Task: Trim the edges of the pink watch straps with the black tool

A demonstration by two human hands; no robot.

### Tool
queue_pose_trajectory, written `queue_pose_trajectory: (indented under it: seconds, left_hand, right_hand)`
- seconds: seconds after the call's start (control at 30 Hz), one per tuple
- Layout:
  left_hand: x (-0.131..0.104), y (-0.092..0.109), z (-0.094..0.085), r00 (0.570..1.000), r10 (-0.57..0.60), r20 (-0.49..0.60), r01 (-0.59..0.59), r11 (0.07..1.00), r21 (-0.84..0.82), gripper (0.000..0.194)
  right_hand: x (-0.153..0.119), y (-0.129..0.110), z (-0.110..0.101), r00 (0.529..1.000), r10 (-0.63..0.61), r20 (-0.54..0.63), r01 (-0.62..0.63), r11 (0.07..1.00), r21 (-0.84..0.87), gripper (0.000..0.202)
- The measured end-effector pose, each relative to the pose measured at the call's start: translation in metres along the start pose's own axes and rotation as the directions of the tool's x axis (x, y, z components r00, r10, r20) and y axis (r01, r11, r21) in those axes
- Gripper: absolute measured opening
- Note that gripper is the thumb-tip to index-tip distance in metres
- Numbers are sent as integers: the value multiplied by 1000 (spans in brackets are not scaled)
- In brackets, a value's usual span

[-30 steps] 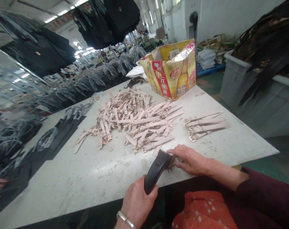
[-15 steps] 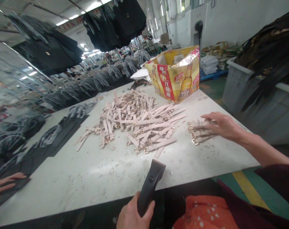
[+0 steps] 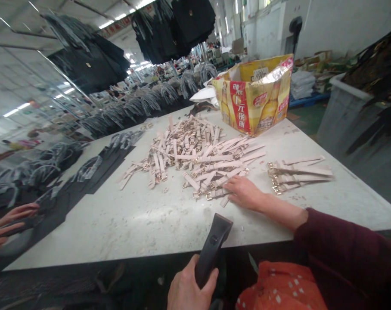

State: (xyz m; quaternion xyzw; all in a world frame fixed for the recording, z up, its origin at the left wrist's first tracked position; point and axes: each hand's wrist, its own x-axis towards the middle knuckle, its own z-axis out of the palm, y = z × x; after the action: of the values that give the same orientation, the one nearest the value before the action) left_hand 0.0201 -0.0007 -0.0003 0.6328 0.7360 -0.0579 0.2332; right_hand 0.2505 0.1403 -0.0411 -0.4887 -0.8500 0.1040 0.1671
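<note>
My left hand (image 3: 190, 286) is wrapped around a black hair clipper (image 3: 213, 249), its head tilted up over the table's front edge. At the near right of a loose pile of pale pink buckle straps (image 3: 189, 148), my right hand (image 3: 243, 192) has its fingers curled over the end of one strap (image 3: 218, 194). That strap still lies among the others, its gold buckle pointing left. Farther right, a small separate stack of straps (image 3: 299, 175) lies with the buckles lined up on the left. My right fingertips are partly hidden.
A cut-down yellow beer carton (image 3: 252, 105) stands behind the pile on the white table (image 3: 118, 228). Black bag pieces (image 3: 82, 185) line the left side, where another person's hands (image 3: 11, 224) rest. A grey bin (image 3: 344, 112) stands beyond the right edge; black bags (image 3: 88, 62) hang overhead.
My right hand has left the separate stack and moved left to the near edge of the pile. My left hand keeps the clipper; the view has shifted slightly.
</note>
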Motion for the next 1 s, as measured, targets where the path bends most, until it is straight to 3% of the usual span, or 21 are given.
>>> queue_pose_trajectory:
  seconds: [0.13,0.27,0.4,0.53,0.73,1.0]
  left_hand:
    - [-1,-6,7,1000,-1,-17,1,1000,-7,20]
    - [-4,-6,4,1000,8,-27,-8,999,-31,20]
    - [-6,-6,-1,999,39,-15,-40,997,-65,23]
    - [-5,-6,-1,998,59,-13,-60,995,-84,26]
    - [-5,5,-5,995,103,12,-102,993,-60,21]
    - [4,12,-7,991,127,50,-130,990,55,27]
  right_hand:
    - [20,-6,18,999,27,19,-27,1000,-7,13]
    - [17,0,13,999,44,-9,-43,999,32,13]
    - [-4,8,0,996,71,-52,-66,992,107,20]
    - [-41,18,-7,983,140,-116,-94,938,334,18]
    - [-93,14,-9,994,105,-10,-96,940,327,22]
    - [-94,4,-3,990,-71,-122,105,947,303,17]
